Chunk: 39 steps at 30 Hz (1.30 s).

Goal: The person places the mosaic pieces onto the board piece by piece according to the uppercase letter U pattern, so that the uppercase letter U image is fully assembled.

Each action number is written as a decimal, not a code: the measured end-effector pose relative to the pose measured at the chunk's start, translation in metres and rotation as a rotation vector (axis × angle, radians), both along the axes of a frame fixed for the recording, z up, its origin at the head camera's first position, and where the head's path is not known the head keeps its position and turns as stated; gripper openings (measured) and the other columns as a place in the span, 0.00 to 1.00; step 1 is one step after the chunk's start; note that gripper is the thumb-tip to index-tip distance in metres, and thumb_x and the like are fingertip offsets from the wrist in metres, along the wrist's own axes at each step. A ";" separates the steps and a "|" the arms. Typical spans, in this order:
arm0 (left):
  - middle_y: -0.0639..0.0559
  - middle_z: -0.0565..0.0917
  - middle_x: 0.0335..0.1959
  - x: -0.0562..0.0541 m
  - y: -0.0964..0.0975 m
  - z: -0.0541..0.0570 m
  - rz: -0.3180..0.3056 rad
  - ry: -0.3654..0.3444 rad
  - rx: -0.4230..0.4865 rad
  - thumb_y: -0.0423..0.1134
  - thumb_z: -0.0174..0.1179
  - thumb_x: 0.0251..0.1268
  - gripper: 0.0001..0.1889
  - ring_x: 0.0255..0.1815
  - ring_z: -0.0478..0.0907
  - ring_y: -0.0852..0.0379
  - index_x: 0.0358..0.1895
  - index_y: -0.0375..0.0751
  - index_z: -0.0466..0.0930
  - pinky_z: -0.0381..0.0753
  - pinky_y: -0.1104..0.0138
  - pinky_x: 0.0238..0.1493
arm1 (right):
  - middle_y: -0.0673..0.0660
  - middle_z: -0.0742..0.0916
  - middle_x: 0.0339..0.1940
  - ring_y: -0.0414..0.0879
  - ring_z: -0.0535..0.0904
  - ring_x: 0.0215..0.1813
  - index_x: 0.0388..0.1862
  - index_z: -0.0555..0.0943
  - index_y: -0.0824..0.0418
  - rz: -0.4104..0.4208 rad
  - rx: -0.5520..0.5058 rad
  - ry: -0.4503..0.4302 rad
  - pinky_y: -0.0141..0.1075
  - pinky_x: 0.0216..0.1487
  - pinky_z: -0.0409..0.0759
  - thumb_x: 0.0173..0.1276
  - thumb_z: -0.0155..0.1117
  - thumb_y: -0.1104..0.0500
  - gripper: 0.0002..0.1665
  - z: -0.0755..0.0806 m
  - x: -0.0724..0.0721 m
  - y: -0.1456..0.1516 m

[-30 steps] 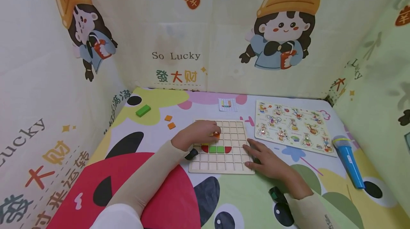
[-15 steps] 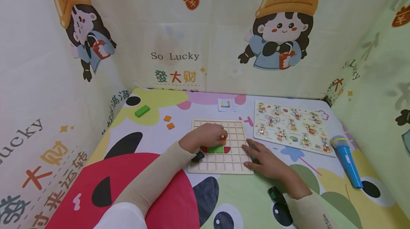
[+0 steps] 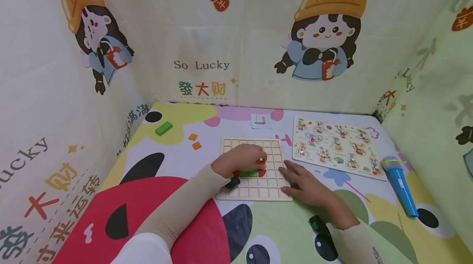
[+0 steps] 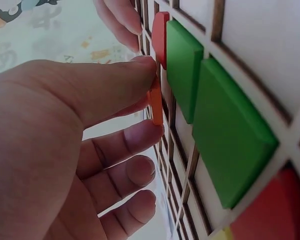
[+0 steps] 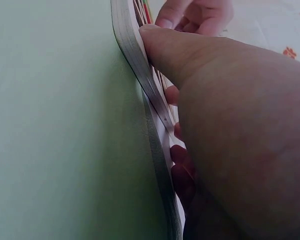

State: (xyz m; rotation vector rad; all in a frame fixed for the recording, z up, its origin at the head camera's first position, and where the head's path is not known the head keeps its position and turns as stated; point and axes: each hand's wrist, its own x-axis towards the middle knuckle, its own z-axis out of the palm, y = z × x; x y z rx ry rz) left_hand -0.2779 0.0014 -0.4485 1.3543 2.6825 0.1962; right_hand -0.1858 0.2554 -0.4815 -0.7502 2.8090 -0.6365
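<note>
A wooden grid board point(image 3: 271, 192) lies on the patterned cloth. My left hand point(image 3: 240, 159) pinches an orange square tile point(image 4: 155, 106) between thumb and fingers, close against the grid just behind the row of laid pieces. That row has two green squares point(image 4: 232, 137) between two rounded red pieces point(image 4: 160, 39); in the left wrist view a bit of yellow shows beside the nearer red one. My right hand point(image 3: 304, 182), fingers spread, rests at the board's right edge, its thumb point(image 5: 162, 47) touching the rim.
Two orange tiles point(image 3: 196, 145) and a green block point(image 3: 164, 128) lie left of the board. Behind it is a small pattern card point(image 3: 261, 120). A picture puzzle board point(image 3: 334, 145) and a blue toy microphone point(image 3: 402, 188) are on the right.
My left hand has moved to the right and slightly nearer across the grid with the orange tile, toward the red piece at the row's right end. My right hand has stayed put.
</note>
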 end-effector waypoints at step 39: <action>0.58 0.81 0.42 -0.004 -0.055 0.001 0.135 0.005 0.007 0.45 0.56 0.67 0.11 0.42 0.75 0.62 0.47 0.51 0.86 0.76 0.65 0.47 | 0.54 0.56 0.79 0.58 0.50 0.76 0.77 0.61 0.48 -0.009 -0.008 -0.010 0.61 0.66 0.59 0.66 0.58 0.33 0.44 -0.001 0.001 0.001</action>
